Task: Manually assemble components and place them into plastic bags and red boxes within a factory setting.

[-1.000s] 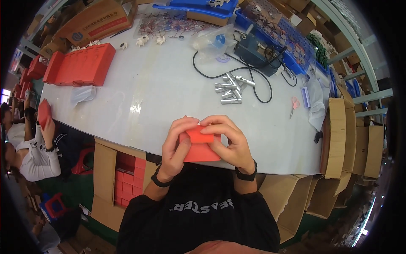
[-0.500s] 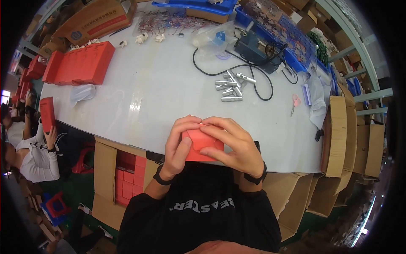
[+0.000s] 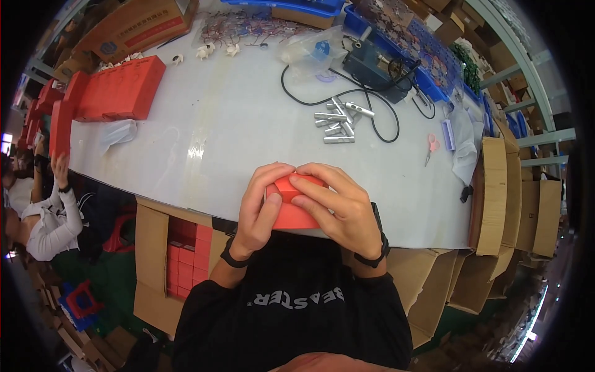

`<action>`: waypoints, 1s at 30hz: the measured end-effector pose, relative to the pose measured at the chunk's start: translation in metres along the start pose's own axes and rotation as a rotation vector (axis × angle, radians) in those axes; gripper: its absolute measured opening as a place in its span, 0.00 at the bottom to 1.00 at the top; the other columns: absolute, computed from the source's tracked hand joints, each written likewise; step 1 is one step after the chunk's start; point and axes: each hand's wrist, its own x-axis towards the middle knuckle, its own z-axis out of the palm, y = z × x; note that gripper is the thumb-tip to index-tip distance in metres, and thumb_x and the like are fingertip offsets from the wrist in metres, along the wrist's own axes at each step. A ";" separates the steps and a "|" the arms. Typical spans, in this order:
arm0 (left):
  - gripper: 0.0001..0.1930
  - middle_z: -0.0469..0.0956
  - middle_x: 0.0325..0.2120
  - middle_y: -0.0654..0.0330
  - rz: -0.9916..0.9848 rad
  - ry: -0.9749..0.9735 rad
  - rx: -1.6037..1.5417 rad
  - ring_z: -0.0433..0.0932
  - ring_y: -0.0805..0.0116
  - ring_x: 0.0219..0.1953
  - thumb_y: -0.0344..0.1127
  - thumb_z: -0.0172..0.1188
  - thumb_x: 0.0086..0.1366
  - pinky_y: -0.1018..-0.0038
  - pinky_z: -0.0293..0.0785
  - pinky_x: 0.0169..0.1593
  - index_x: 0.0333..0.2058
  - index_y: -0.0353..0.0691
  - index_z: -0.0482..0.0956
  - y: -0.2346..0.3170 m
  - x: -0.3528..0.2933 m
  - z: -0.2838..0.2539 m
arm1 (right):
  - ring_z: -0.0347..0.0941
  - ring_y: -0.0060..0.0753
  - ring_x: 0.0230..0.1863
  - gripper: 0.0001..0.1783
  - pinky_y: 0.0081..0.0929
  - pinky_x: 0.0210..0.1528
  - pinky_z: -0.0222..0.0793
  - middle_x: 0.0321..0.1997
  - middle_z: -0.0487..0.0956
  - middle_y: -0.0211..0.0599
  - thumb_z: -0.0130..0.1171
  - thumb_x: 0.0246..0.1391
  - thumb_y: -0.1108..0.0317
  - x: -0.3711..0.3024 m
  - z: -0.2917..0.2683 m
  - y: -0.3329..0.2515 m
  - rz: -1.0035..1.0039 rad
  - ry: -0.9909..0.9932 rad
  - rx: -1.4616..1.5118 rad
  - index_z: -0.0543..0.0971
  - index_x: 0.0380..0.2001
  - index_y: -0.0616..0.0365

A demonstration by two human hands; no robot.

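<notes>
Between my two hands is a red cardboard box [image 3: 295, 216], held at the near edge of the white table. My left hand [image 3: 259, 208] wraps its left side, thumb pressed on the front. My right hand [image 3: 339, 211] grips the right side, with its thumb and fingers on a folded flap at the top. The far side of the box is hidden by my fingers. Beyond my hands lies a loose pile of silver metal tubes [image 3: 339, 124].
An open carton [image 3: 152, 273] with small red boxes stands below the table at left. Red boxes [image 3: 118, 90] sit at far left, near a co-worker's hand [image 3: 60, 168] holding another. A dark machine [image 3: 378, 65] with a black cable, pink scissors [image 3: 432, 147] and open cartons [image 3: 427, 285] are at right.
My fingers have shifted on the red box and its top flap is pressed further down. At left, the co-worker's red box has moved up toward the stacked red boxes.
</notes>
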 end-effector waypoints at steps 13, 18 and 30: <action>0.19 0.77 0.54 0.46 -0.067 -0.054 -0.120 0.75 0.55 0.58 0.20 0.57 0.63 0.64 0.68 0.63 0.54 0.30 0.77 0.009 0.015 -0.014 | 0.81 0.46 0.45 0.16 0.33 0.46 0.78 0.44 0.83 0.44 0.70 0.47 0.79 -0.001 0.006 0.003 -0.028 0.075 -0.055 0.85 0.42 0.64; 0.17 0.76 0.55 0.42 -0.044 -0.154 -0.073 0.75 0.53 0.60 0.18 0.58 0.62 0.60 0.67 0.66 0.51 0.31 0.77 0.006 0.017 -0.024 | 0.81 0.46 0.47 0.17 0.33 0.46 0.78 0.46 0.83 0.44 0.69 0.48 0.79 -0.004 0.003 0.005 -0.029 0.048 -0.067 0.84 0.43 0.63; 0.05 0.79 0.52 0.45 0.047 -0.126 -0.285 0.77 0.58 0.57 0.21 0.60 0.65 0.48 0.55 0.73 0.38 0.36 0.78 -0.017 0.015 -0.021 | 0.76 0.50 0.56 0.24 0.43 0.55 0.75 0.55 0.79 0.43 0.71 0.50 0.71 -0.004 -0.015 0.007 -0.152 -0.193 -0.249 0.82 0.53 0.56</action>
